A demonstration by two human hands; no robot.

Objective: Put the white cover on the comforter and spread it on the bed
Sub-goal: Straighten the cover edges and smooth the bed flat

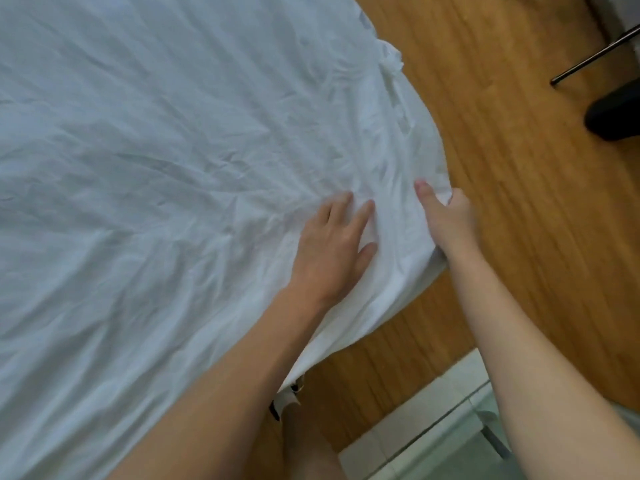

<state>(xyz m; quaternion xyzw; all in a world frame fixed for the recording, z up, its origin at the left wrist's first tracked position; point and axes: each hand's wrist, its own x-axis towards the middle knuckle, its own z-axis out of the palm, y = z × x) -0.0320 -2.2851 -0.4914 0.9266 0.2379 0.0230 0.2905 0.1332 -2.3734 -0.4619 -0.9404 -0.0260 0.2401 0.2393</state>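
Gripping the corner was the right hand (450, 220), thumb laid on top and fingers curled under the fold of the white cover (173, 150) right where the fabric met the edge of the bed. Flat beside it lay the left hand (332, 244), fingers straight and spread, pressing down on the cloth just inside that same corner. And look at that cover: it stretched wide and wrinkled across the whole left and upper part of the view, draped over the bed with its right edge running down in a long curve from the top to the held corner. A small bunched knot of fabric (393, 62) stuck out along that edge near the top. From the corner, the near edge ran back toward the person, hanging a little over the side. Beyond the edge, plenty of bare wooden floor (502, 150) opened to the right. A thin dark metal leg (595, 53) and a black rounded object (613, 116) sat well apart from the bed at far right, and pale tiled flooring (426, 420) showed at the bottom
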